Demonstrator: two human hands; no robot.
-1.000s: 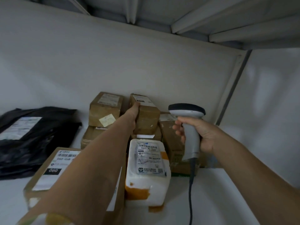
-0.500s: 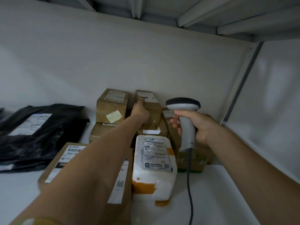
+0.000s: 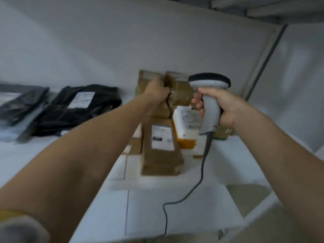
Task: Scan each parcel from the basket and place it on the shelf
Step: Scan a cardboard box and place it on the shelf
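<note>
Black mailer bags (image 3: 78,107) lay at the left of the shelf (image 3: 228,160). Your left hand (image 3: 157,92) curled round the edge of a small cardboard parcel (image 3: 181,88), stacked at the back wall. It looked light, stiff and tape-slick, so opposite sides would give the best grip. Your right hand (image 3: 226,107) gripped the barcode scanner (image 3: 210,104).

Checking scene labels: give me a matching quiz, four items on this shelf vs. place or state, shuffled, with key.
1 scanner
2 black bags
3 white box
4 labelled brown box

a left on the shelf
b orange tape at its base
c gripped by the right hand
d front of the pile

Pairs: 1-c, 2-a, 3-b, 4-d.
</note>
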